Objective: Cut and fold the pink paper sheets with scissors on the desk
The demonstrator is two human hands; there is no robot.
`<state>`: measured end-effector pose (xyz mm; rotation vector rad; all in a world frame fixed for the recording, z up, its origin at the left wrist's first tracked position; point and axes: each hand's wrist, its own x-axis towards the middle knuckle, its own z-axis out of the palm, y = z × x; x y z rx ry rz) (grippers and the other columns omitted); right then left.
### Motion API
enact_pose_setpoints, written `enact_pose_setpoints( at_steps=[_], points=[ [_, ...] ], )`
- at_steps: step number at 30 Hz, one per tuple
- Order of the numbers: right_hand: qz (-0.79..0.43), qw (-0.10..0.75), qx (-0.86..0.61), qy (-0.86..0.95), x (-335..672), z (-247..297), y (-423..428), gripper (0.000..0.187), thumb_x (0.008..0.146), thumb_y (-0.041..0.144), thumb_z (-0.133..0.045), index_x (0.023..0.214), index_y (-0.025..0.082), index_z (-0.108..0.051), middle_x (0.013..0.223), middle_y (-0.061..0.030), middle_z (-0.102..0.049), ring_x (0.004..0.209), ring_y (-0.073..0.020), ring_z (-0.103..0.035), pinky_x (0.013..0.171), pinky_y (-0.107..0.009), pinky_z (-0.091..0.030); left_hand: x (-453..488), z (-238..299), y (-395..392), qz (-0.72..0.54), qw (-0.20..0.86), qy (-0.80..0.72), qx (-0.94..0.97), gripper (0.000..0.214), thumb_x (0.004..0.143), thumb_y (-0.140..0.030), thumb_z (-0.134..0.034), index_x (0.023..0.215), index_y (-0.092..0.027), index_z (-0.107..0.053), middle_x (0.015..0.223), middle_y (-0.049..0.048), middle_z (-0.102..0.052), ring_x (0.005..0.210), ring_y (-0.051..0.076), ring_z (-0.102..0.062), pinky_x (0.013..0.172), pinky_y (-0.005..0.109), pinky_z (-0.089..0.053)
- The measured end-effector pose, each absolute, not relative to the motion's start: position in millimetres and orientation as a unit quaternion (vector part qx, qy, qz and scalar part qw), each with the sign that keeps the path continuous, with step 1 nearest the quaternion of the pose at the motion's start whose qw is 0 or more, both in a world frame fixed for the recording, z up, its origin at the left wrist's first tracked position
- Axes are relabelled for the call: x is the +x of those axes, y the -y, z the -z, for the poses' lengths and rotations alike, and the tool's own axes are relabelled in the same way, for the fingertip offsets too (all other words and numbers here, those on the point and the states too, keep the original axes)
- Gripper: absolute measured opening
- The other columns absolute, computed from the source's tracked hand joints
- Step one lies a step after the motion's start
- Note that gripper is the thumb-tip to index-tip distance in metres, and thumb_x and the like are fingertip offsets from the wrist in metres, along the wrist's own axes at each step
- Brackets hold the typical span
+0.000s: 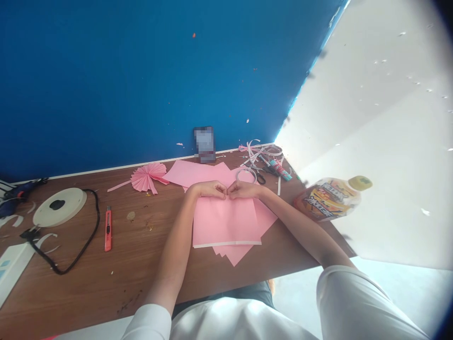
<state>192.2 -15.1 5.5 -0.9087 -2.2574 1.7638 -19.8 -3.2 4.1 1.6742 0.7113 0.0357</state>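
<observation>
Here the top pink sheet (226, 224) is pinched at the middle of its far edge, held by the left hand (212, 190) and the right hand (243, 190) side by side, each closed, fingers curled in. More pink paper (266, 218) is spread beneath it on the brown surface (141, 255). To the left, a pleated pink fan (146, 178) is seen, with a red cutter (108, 231) laid beyond; a phone (205, 143) is propped against the blue wall (148, 85).

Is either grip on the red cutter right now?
No, the red cutter lies on the table, while the left grip and right grip are at the far edge of the pink sheet.
</observation>
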Motion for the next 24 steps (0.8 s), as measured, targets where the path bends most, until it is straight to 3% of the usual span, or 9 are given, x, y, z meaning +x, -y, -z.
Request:
enact_pose_setpoints(
  at_steps=[4, 10, 14, 19, 24],
  points=[
    [-0.599, 0.074, -0.313, 0.733, 197.2, -8.0, 14.3, 0.012, 0.067, 0.024, -0.051, 0.059, 0.016, -0.048, 0.057, 0.0060, -0.032, 0.055, -0.0073, -0.026, 0.053, -0.024, -0.021, -22.6, -3.1, 1.6, -0.026, 0.617, -0.298, 0.728, 0.019, 0.073, -0.030, -0.064, 0.078, -0.012, -0.064, 0.071, -0.0007, -0.055, 0.069, 0.011, -0.047, 0.068, 0.022, -0.035],
    [-0.618, 0.052, -0.304, 0.723, 204.4, -8.5, 11.8, 0.014, 0.071, 0.027, -0.057, 0.071, 0.013, -0.060, 0.062, 0.0048, -0.045, 0.058, -0.0078, -0.036, 0.056, -0.023, -0.027, -32.1, -5.7, 1.0, -0.035, 0.611, -0.321, 0.723, 0.033, 0.075, -0.039, -0.065, 0.096, -0.014, -0.069, 0.095, 0.0049, -0.066, 0.087, 0.015, -0.055, 0.082, 0.024, -0.039],
    [-0.635, 0.052, -0.286, 0.715, 205.9, -4.5, 9.4, 0.024, 0.074, 0.033, -0.063, 0.085, 0.012, -0.066, 0.067, 0.0028, -0.053, 0.062, -0.0083, -0.042, 0.060, -0.023, -0.032, -29.5, -9.6, 3.1, -0.024, 0.614, -0.320, 0.721, 0.038, 0.074, -0.045, -0.066, 0.094, -0.013, -0.069, 0.090, 0.0043, -0.065, 0.080, 0.013, -0.054, 0.075, 0.023, -0.039],
    [-0.650, 0.074, -0.278, 0.704, 206.8, -3.2, 8.3, 0.034, 0.074, 0.038, -0.068, 0.095, 0.011, -0.067, 0.080, -0.0013, -0.061, 0.068, -0.0090, -0.047, 0.066, -0.023, -0.038, -20.6, -8.4, 3.2, 0.009, 0.589, -0.331, 0.737, 0.038, 0.073, -0.047, -0.066, 0.081, -0.011, -0.064, 0.068, 0.0000, -0.053, 0.060, 0.009, -0.042, 0.057, 0.023, -0.031],
    [-0.659, 0.062, -0.282, 0.695, 212.3, -5.8, 5.0, 0.036, 0.073, 0.036, -0.070, 0.099, 0.012, -0.066, 0.083, -0.0028, -0.064, 0.070, -0.0098, -0.052, 0.066, -0.023, -0.040, -23.8, -9.2, 3.9, -0.001, 0.609, -0.294, 0.737, 0.033, 0.076, -0.045, -0.062, 0.078, -0.012, -0.057, 0.072, -0.0011, -0.049, 0.065, 0.009, -0.042, 0.061, 0.022, -0.032]
  ],
)
